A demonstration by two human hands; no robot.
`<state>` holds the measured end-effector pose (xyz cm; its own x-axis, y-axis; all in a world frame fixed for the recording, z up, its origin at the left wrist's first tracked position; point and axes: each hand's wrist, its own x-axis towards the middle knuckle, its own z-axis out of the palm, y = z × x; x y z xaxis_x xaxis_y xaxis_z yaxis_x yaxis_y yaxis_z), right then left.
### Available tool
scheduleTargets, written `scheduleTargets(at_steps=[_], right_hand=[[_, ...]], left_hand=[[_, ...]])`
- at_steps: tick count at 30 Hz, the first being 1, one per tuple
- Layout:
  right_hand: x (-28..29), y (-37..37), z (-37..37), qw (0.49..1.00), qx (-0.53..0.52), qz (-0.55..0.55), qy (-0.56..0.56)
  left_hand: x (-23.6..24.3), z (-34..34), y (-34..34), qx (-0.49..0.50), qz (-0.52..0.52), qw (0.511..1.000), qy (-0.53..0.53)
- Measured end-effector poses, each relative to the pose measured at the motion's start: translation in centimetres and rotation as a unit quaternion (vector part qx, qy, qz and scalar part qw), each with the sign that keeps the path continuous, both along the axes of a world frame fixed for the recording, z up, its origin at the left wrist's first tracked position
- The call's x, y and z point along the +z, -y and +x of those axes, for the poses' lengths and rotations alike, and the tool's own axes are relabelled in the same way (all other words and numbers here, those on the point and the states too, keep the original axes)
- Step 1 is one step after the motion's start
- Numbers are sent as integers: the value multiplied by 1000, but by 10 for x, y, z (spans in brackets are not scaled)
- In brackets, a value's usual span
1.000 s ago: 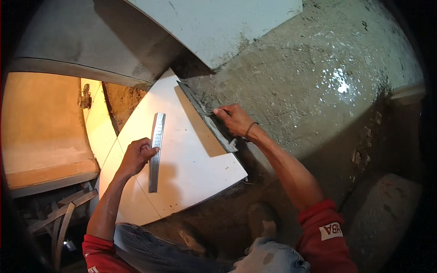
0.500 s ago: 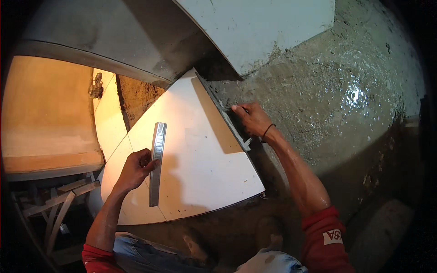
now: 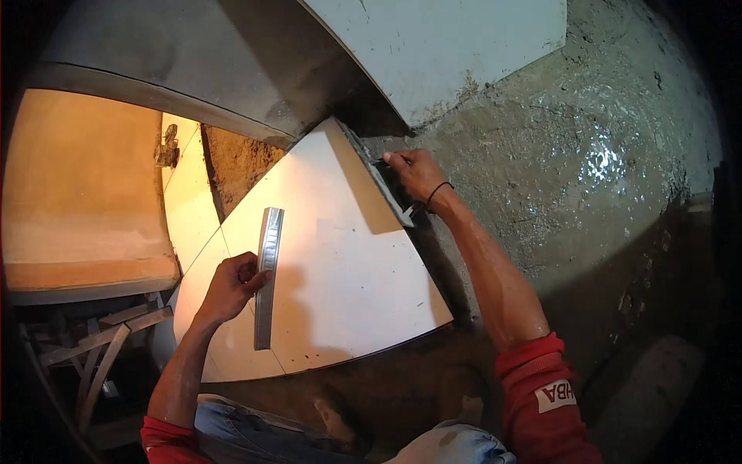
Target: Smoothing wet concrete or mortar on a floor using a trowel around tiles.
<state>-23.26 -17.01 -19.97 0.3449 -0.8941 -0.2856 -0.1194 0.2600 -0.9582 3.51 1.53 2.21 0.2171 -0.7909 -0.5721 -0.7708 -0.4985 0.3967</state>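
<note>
The left hand point(image 3: 230, 288) is curled round the middle of a metal straightedge point(image 3: 265, 276) lying flat on the large white floor tile point(image 3: 340, 271), at about 8 o'clock from the tile's centre. At 1 o'clock, the right hand point(image 3: 415, 174) pinches the tile's upper right edge, fingers closed on it, beside wet grey mortar point(image 3: 541, 170).

Dim, warm-lit scene; wet glare right, dark fisheye-bent edges.

3 white tiles point(image 3: 340, 271); 1 metal straightedge point(image 3: 266, 274); 2 hands point(image 3: 228, 286).
</note>
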Motion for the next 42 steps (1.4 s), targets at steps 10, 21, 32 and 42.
scheduleTargets(at_steps=[10, 21, 32, 42], right_hand=[[5, -32, -32, 996, -80, 6, 24], [24, -44, -57, 997, -14, 72, -28], [-12, 15, -9, 997, -26, 57, 44], [2, -5, -2, 994, -89, 46, 45]], left_hand=[[11, 9, -15, 10, -42, 996, -76], [25, 7, -26, 11, -52, 996, -78], [23, 11, -28, 0, -12, 1000, -22], [41, 22, -43, 23, -22, 999, -21]])
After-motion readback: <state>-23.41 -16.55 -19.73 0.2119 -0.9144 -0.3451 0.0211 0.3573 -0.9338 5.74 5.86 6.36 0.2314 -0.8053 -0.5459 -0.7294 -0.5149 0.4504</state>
